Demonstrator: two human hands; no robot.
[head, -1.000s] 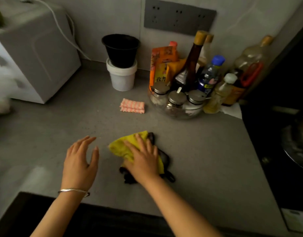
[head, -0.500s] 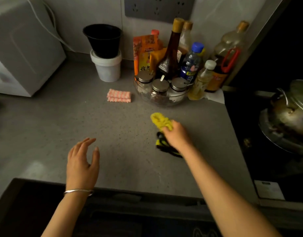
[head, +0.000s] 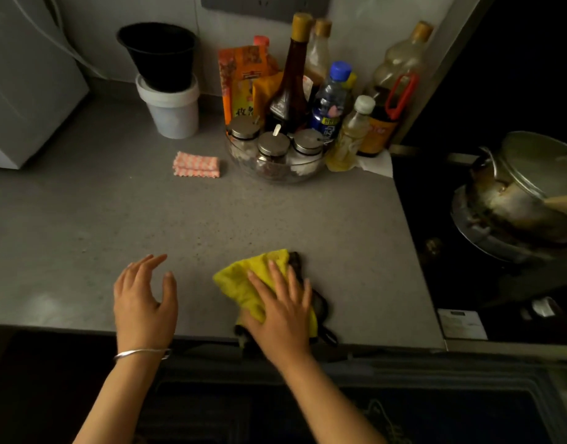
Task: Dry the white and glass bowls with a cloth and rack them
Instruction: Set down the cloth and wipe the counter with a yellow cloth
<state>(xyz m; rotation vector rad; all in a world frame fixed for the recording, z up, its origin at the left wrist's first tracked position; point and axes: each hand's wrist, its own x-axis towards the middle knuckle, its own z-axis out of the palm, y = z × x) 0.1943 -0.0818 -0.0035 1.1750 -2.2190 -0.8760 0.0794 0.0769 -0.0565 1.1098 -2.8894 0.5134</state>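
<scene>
A yellow cloth (head: 240, 280) with a dark edge lies on the grey counter (head: 275, 213) near its front edge. My right hand (head: 282, 309) presses flat on the cloth, fingers straight and spread. My left hand (head: 144, 302) hovers over the bare counter to the left of the cloth, fingers relaxed, holding nothing; a silver bangle sits on its wrist. No white bowl or rack is in view. A glass bowl (head: 275, 169) at the back holds three lidded spice jars.
Bottles and sauce packets (head: 291, 81) crowd the back wall behind the spice jars. A black pot in a white tub (head: 167, 100) stands back left, beside a white appliance (head: 26, 91). A pink folded cloth (head: 195, 165) lies mid-counter. A lidded pot (head: 525, 190) sits on the stove at right.
My right hand has dragged the yellow cloth back from the far right of the counter toward the front edge and now lies flat on it. My left hand has hardly moved.
</scene>
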